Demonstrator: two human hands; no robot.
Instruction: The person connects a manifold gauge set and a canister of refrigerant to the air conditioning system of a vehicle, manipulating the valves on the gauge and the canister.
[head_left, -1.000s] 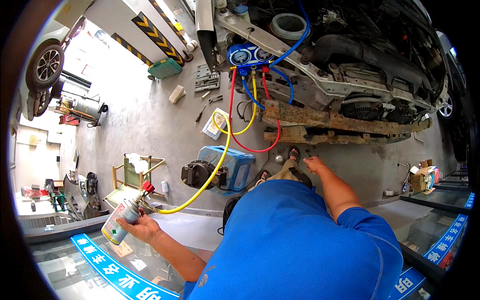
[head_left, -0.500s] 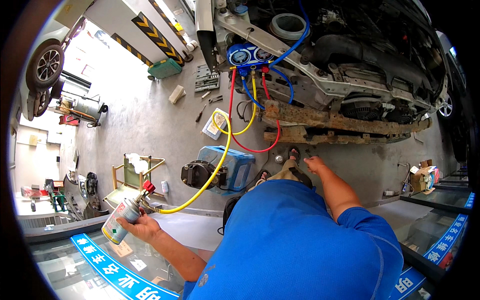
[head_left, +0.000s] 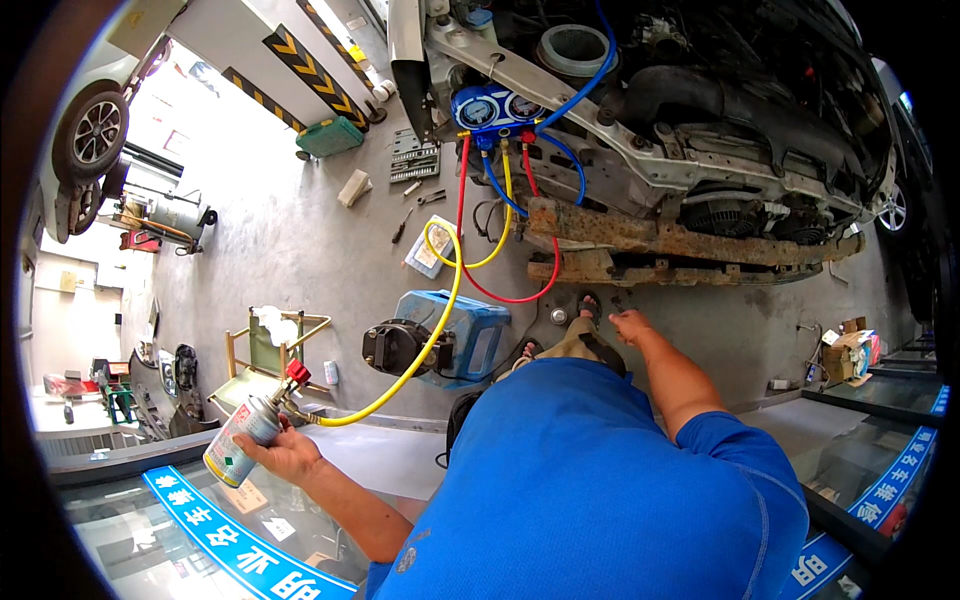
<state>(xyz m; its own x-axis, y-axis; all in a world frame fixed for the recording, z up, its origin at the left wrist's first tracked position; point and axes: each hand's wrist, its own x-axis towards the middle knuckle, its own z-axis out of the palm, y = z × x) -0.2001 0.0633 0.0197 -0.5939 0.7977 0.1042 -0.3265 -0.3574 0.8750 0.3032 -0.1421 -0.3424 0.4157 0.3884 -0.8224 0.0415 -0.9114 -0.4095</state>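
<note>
My left hand (head_left: 285, 452) is wrapped around an upright-tilted refrigerant can (head_left: 240, 445), white with coloured printing. A can tap valve with a red knob (head_left: 297, 372) sits on its top, and a yellow hose (head_left: 408, 375) joins that valve. The hose loops up to a blue manifold gauge set (head_left: 497, 108) with two round dials, hung at the front of the opened car. Red (head_left: 520, 300) and blue (head_left: 572, 160) hoses also run from the gauge set. My right hand (head_left: 630, 326) hangs beside my leg, fingers curled in, with nothing visible in it.
Ahead stands the car's stripped front with a rusty bumper beam (head_left: 690, 235). A black pump-like machine (head_left: 395, 347) is beside a blue plastic container (head_left: 475, 335). A folding chair (head_left: 260, 355), a socket set (head_left: 413, 160) and loose tools lie left. Glass cases (head_left: 200, 545) are close behind.
My view has shifted very slightly. The can stays in my left hand, and my right hand remains beside my leg.
</note>
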